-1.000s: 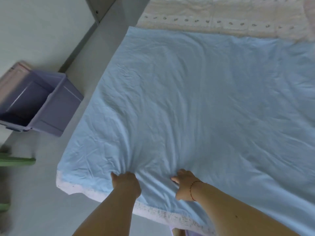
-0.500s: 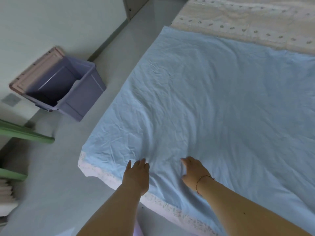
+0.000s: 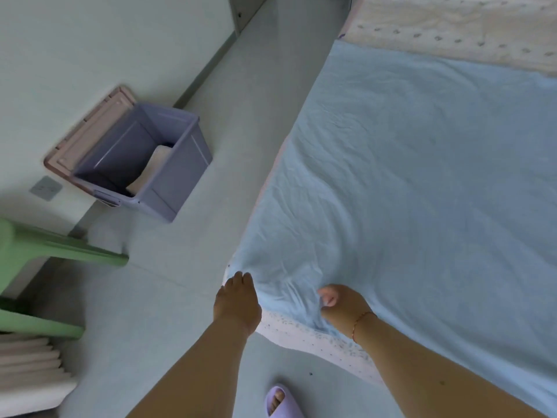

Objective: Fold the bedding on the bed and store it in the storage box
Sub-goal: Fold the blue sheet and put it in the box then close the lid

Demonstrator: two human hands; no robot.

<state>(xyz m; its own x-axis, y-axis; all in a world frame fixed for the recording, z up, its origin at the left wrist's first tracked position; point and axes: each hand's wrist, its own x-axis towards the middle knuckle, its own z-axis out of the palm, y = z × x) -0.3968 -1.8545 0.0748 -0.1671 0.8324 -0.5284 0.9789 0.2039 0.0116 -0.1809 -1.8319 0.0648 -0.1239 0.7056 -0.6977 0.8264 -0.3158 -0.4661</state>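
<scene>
Two hands | left (image 3: 238, 300), right (image 3: 340, 303) gripping blue sheet (image 3: 422, 182) corner

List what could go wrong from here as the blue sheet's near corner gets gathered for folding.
1. The left hand lies only at the corner's edge of the blue sheet, so that corner may slip free and the fold go crooked.
2. The right hand bunches cloth, which may fold wrinkles in.
3. The storage box already holds something pale, so space may be tight.

A light blue sheet (image 3: 422, 191) lies spread over the bed (image 3: 452, 28); the purple storage box (image 3: 168, 179) stands on the grey floor (image 3: 168, 297).
</scene>
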